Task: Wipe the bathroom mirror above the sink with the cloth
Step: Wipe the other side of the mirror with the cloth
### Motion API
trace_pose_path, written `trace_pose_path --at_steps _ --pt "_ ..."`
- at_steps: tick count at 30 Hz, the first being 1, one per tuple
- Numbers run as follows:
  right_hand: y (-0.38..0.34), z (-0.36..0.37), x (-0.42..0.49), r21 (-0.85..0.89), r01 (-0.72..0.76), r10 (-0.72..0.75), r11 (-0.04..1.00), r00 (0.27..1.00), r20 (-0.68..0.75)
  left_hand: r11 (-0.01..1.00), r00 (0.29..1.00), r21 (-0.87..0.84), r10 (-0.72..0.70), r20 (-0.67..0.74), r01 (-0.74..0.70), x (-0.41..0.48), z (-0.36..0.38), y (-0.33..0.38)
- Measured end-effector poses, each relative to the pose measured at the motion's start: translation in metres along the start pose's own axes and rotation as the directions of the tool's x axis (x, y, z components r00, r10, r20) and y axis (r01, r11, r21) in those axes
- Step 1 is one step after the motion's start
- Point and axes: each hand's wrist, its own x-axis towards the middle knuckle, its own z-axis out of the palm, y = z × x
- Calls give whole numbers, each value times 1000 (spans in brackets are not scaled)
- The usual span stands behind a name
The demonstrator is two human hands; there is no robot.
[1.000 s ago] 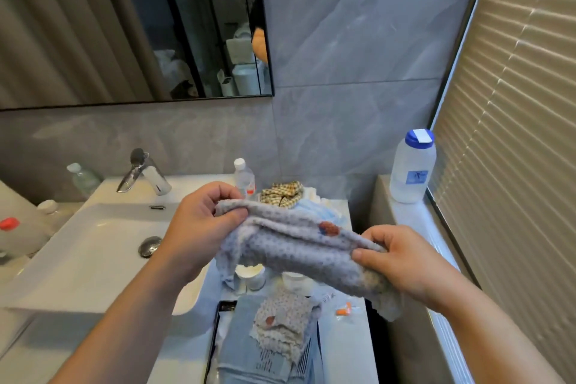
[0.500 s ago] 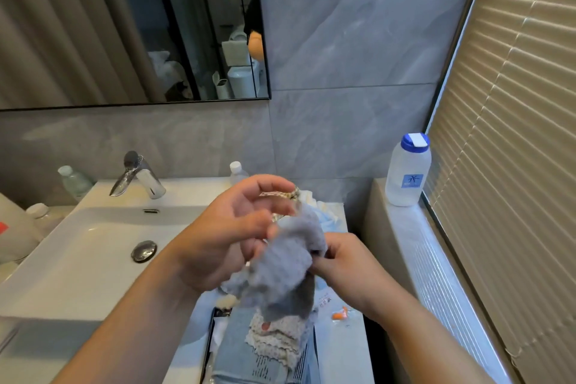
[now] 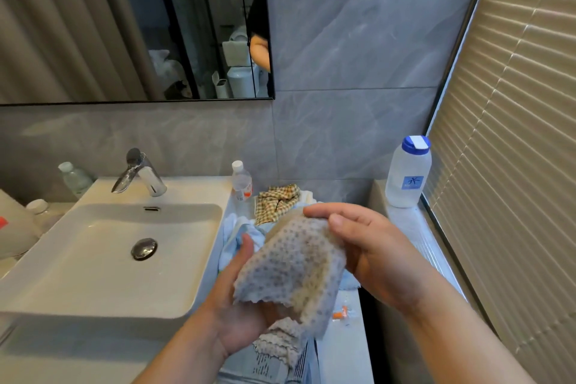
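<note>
Head view. The cloth (image 3: 291,262), a grey dotted rag, is bunched between both hands above the bench (image 3: 343,349), to the right of the sink (image 3: 103,259) and well below the mirror (image 3: 131,25). The left hand (image 3: 240,299) cups the cloth from beneath, palm up, thumb raised beside its left edge and fingers hidden under the fabric. The right hand (image 3: 367,246) grips the upper right fold, thumb on top and fingers curled behind. The step in hand appears to be gathering the cloth into a pad; it goes best if the loose scalloped edges are folded inward so that one flat face meets the glass, held by a single hand. No wiping is yet done.

Around the hands: a faucet (image 3: 140,174) behind the basin, a small clear bottle (image 3: 241,181), a heap of checked and pale fabrics (image 3: 277,201), and a blue-capped bottle (image 3: 408,173) on the ledge by the blinds (image 3: 514,134). The faucet and small bottle stand under the mirror's lower edge and may be knocked on a low reach.
</note>
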Motion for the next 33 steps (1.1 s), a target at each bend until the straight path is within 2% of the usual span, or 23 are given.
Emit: trace_pose_path --at_steps 2,6,8,11,13,14,16,17,19,21,23,26,30,33 --pt "5 0 1 -63 20 -24 998 998 -66 997 994 21 74 84 -76 -3 4 9" --pt "10 3 -3 -113 30 -40 993 995 -87 962 973 146 230 31 -232 -6 7 23" --pt "12 5 -5 -170 10 -24 985 997 -76 911 951 279 310 18 -302 -7 9 24" --pt "13 9 -6 -284 -39 -6 958 988 -156 815 898 398 437 54 -421 -7 13 26" --pt "12 11 -5 -162 -61 22 985 973 -231 742 852 453 517 81 -494 -7 12 29" --pt "11 12 -2 25 -104 107 994 956 -274 693 828 497 552 100 -522 -7 13 30" --pt "11 13 3 414 -247 372 876 893 -253 597 792 582 595 139 -552 -8 14 32" --pt "13 13 4 505 -305 462 808 859 -220 565 782 609 605 154 -557 -8 14 33" --pt "18 15 3 538 -370 534 757 825 -185 527 776 649 610 162 -549 -8 15 34" --pt "22 19 1 515 -386 535 765 826 -176 513 777 686 617 123 -516 -7 14 35" --pt "25 19 1 494 -351 499 795 842 -204 496 775 723 626 86 -480 -7 13 37" --pt "26 15 3 519 -301 476 800 845 -242 418 771 784 625 118 -459 -9 12 37" --pt "31 17 1 619 -414 617 667 774 -147 286 751 842 631 193 -457 -6 6 35" --pt "45 26 -2 658 -427 617 620 784 -73 244 749 862 628 208 -444 -4 1 33"
